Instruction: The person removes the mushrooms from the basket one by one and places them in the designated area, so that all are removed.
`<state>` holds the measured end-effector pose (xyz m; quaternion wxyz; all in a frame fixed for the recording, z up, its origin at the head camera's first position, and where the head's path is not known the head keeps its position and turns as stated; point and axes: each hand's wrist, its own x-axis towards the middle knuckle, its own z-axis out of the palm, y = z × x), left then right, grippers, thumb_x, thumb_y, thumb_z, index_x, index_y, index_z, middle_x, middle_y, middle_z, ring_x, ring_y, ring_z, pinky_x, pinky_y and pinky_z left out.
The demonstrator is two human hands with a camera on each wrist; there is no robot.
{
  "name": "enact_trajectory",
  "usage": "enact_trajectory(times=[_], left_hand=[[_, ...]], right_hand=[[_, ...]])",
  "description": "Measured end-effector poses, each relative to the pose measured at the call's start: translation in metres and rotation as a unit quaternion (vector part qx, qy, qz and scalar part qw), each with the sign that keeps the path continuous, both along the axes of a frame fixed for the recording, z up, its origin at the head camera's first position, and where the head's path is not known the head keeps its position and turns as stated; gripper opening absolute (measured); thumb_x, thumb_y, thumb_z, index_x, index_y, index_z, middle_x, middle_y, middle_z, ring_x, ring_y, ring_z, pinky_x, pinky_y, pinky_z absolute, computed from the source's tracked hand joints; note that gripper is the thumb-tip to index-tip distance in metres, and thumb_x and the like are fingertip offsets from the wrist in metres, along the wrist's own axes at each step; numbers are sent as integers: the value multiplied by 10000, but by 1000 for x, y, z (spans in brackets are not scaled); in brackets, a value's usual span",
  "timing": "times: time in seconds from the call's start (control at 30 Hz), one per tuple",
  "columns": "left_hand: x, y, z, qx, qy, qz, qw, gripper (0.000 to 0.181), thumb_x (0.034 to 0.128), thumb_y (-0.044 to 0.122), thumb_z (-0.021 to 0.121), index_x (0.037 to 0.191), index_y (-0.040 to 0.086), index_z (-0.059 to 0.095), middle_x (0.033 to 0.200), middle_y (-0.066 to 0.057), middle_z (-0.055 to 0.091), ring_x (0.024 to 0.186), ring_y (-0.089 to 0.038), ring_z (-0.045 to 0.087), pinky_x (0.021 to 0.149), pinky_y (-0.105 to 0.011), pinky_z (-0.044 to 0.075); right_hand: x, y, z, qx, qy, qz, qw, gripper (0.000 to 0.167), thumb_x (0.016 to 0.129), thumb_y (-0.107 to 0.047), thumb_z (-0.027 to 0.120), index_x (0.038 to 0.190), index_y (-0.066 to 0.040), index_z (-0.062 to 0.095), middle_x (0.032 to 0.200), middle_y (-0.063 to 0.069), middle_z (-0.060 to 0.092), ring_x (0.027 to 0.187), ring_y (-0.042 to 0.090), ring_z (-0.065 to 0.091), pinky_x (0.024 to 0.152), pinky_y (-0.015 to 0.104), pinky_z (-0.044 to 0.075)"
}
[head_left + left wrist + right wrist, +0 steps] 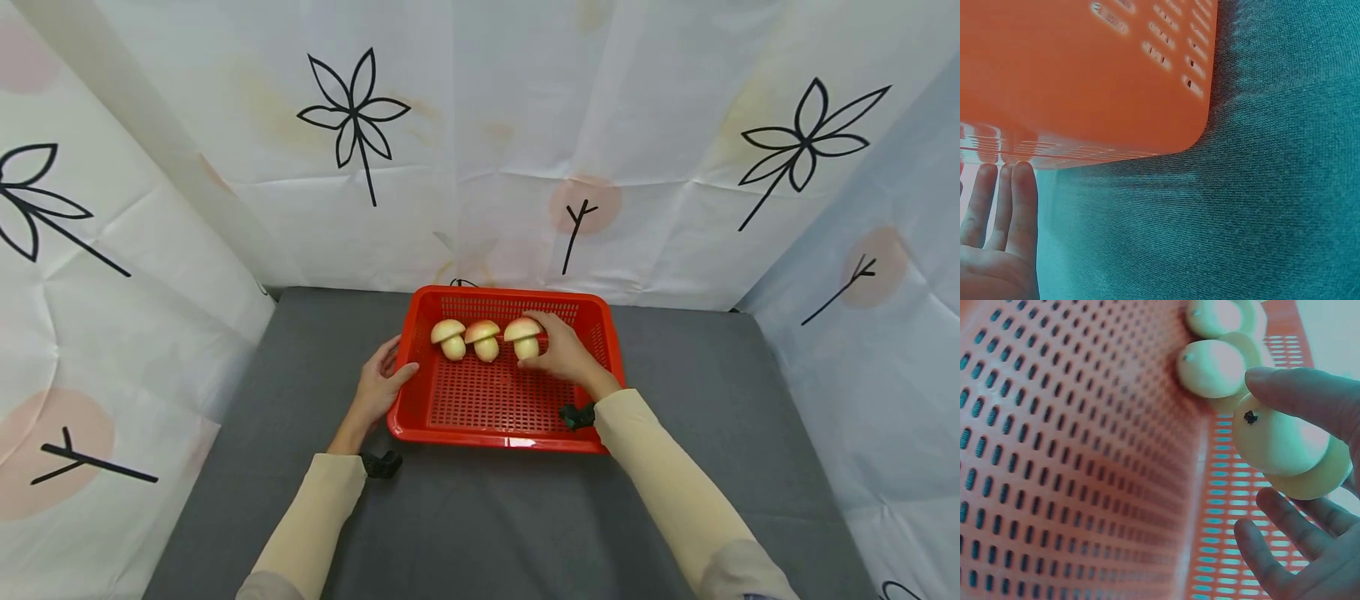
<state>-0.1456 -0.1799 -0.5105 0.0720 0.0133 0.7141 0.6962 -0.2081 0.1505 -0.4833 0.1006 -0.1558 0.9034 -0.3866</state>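
Note:
Three mushroom-shaped pieces with pale stems and pink-and-cream caps stand in a row inside a red basket (450, 442): the left one (452, 347), the middle one (487, 348) and the right one (527, 346). My right hand (564, 352) holds the right piece, thumb on its stem and fingers around the cap; in the right wrist view the thumb lies on the pale stem (1285, 440) beside a small dark spot. My left hand (378, 387) is at the basket's left side, thumb over the rim; in the left wrist view its straight fingertips touch the basket wall (1085, 94).
The basket stands on a grey cloth-covered table (480, 517). White curtains (480, 125) with black leaf drawings hang behind and on both sides. A thin black cable (464, 282) shows behind the basket's far rim.

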Motion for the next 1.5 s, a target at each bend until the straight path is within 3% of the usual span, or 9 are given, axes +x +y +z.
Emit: enact_trajectory(times=[0.17,0.3,0.5,0.77,0.97,1.2,1.33,1.4,1.5], left_hand=[[6,2,12,-80,-37,-5,10000,651,1011,36,613,1574,-20,291,1526,-280,408,1341,-457,476,1028,-557,474],[6,1,11,-106,-27,8,9999,656,1014,39,607,1580,-17,279,1522,-281,411,1332,-454,486,1011,-527,499],[6,1,10,-28,-71,44,10000,661,1003,34,624,1574,-18,294,1509,-293,420,1322,-468,488,1022,-599,464],[5,0,8,-97,-33,-27,9999,665,1006,38,619,1576,-25,281,1521,-296,406,1330,-473,481,1029,-606,453],[-3,-3,-16,-29,47,23,10000,682,1008,94,642,1591,41,291,1538,-243,410,1334,-438,491,1025,-574,474],[-3,-3,-17,-16,41,60,10000,675,1007,92,643,1588,41,303,1531,-243,421,1338,-434,491,1028,-575,469],[-5,-5,-22,-12,49,48,10000,680,1013,71,625,1596,37,276,1545,-253,396,1350,-445,472,1032,-585,460],[-6,-4,-23,26,57,49,10000,684,1010,70,629,1596,43,278,1544,-257,395,1348,-452,471,1032,-597,455],[-6,-4,-23,21,66,58,10000,684,1009,89,640,1596,63,291,1539,-243,409,1340,-443,484,1025,-590,468]], right_hand=[[5,7,14,-147,239,16,9996,870,781,-126,895,1519,-69,437,1476,186,464,1353,383,439,1065,597,415],[9,15,24,-190,323,8,9993,884,789,-133,890,1533,-67,417,1458,186,468,1331,376,449,1061,593,416],[13,34,37,-288,481,-50,9984,884,808,-138,879,1541,-51,394,1452,199,461,1305,384,453,1026,611,434],[20,65,52,-291,704,-372,9964,883,819,-152,871,1547,-51,380,1462,213,459,1241,421,483,957,616,460],[24,91,55,-646,625,-607,9941,882,840,-103,845,1558,-10,340,1445,256,440,1255,451,487,994,609,476],[31,123,52,-734,580,-930,9913,891,866,-104,817,1581,-10,294,1466,295,389,1238,489,500,970,620,483],[33,143,43,-696,577,-1164,9891,896,866,-99,817,1577,12,283,1472,288,394,1240,476,494,957,551,508],[34,153,36,-675,613,-1298,9873,892,863,-90,819,1570,26,288,1475,283,402,1248,466,491,939,463,536],[34,166,26,-655,605,-1461,9852,883,867,-90,814,1567,31,289,1474,287,405,1249,469,490,851,225,545]])
